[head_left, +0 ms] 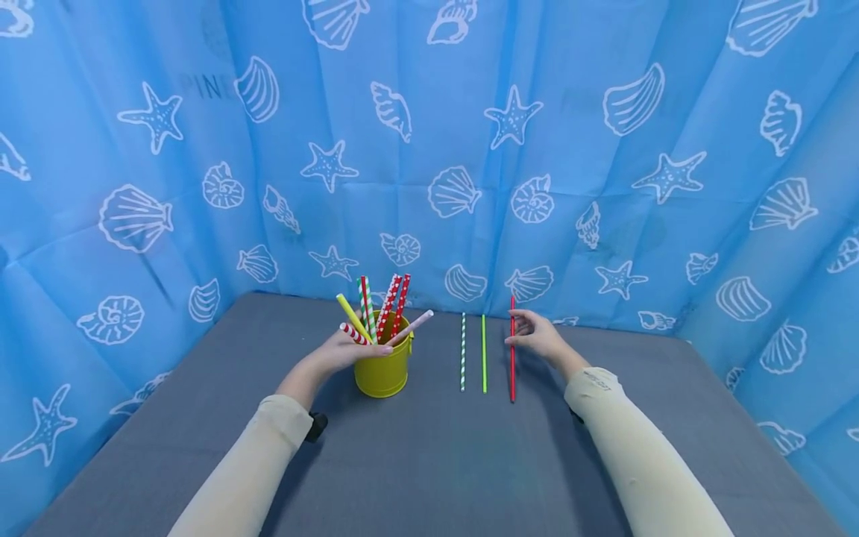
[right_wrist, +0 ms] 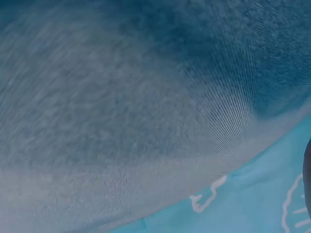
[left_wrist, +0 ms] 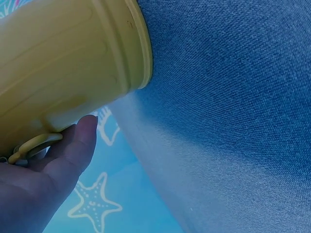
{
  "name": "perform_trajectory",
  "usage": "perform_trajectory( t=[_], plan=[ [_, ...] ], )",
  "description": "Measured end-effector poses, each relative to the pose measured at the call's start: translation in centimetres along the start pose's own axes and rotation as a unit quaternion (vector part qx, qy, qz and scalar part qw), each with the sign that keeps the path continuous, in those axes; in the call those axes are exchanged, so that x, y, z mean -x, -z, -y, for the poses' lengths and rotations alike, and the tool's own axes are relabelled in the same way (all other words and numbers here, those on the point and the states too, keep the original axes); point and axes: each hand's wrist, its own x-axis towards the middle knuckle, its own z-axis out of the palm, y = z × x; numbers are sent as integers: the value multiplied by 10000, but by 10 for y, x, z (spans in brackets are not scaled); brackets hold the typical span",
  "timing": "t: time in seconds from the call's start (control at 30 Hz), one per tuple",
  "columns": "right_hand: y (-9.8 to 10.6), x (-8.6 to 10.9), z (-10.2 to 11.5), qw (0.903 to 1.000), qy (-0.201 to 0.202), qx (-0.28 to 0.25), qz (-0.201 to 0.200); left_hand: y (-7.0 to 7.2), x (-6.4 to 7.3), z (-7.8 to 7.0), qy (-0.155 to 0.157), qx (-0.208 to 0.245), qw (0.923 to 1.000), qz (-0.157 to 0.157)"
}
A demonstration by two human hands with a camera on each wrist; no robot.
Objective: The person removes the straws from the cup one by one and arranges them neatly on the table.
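A yellow bucket (head_left: 381, 377) full of paper straws stands left of centre on the table. My left hand (head_left: 341, 352) grips its upper left side, thumb along the rim; the left wrist view has fingers (left_wrist: 77, 150) against the bucket wall (left_wrist: 63, 63), beside the handle's end. Between my right thumb and fingers I pinch a plain red straw (head_left: 513, 365) near its middle. That right hand (head_left: 542, 339) is right of a green-and-white striped straw (head_left: 463, 354) and a lime-green straw (head_left: 484, 354), lying parallel. The right wrist view mostly shows cloth, with the straw out of sight.
Inside the bucket, straws lean several ways: a yellow one (head_left: 353, 316), a pale pink one (head_left: 414, 326) and red dotted ones (head_left: 402, 302). Grey cloth covers the table (head_left: 429, 462). A blue shell-patterned curtain (head_left: 429, 149) hangs along the back and both sides.
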Motion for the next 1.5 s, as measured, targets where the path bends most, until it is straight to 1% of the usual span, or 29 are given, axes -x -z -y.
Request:
perform_trajectory(
  t=[0.1, 0.27, 0.33, 0.6, 0.73, 0.83, 0.97, 1.1, 1.2, 1.27, 1.33, 1.43, 1.5],
  plan=[
    [0, -3, -6, 9998, -153, -30, 132, -2, 0, 0, -64, -6, 10000, 39],
    [-5, -7, -15, 9992, -182, 3, 348, -5, 0, 2, -205, 33, 9997, 108],
    [-8, -8, -16, 9990, -219, 50, 389, -6, 0, 3, -199, 57, 9997, 94],
    [-10, -14, -17, 9973, -552, 349, 340, -8, -2, 2, -225, 190, 9995, 104],
    [-10, -18, -16, 9953, -669, 608, 354, -7, -2, 0, -184, 141, 9997, 62],
    [-11, -19, -15, 9934, -615, 847, 467, -6, -1, 0, -134, 92, 9999, 38],
    [-10, -19, -16, 9919, -453, 989, 654, -6, -2, 0, -113, 87, 9999, 26],
    [-9, -14, -15, 9857, -438, 1319, 951, -7, -2, 2, -111, 89, 9999, 11],
    [-9, -8, -11, 9749, -535, 1762, 1252, -7, 0, 4, -105, 113, 9999, 0],
    [-8, -3, -8, 9682, -602, 1955, 1441, -6, 0, 5, -156, 166, 9997, 5],
    [-7, 2, -5, 9633, -584, 2085, 1584, -5, 0, 5, -179, 172, 9997, 0],
    [-4, 7, -3, 9629, -492, 2009, 1734, -2, -1, 4, -185, 130, 9997, 3],
    [-5, 7, -4, 9635, -507, 1957, 1756, -1, 0, 3, -152, 108, 9998, -1]
  ],
)
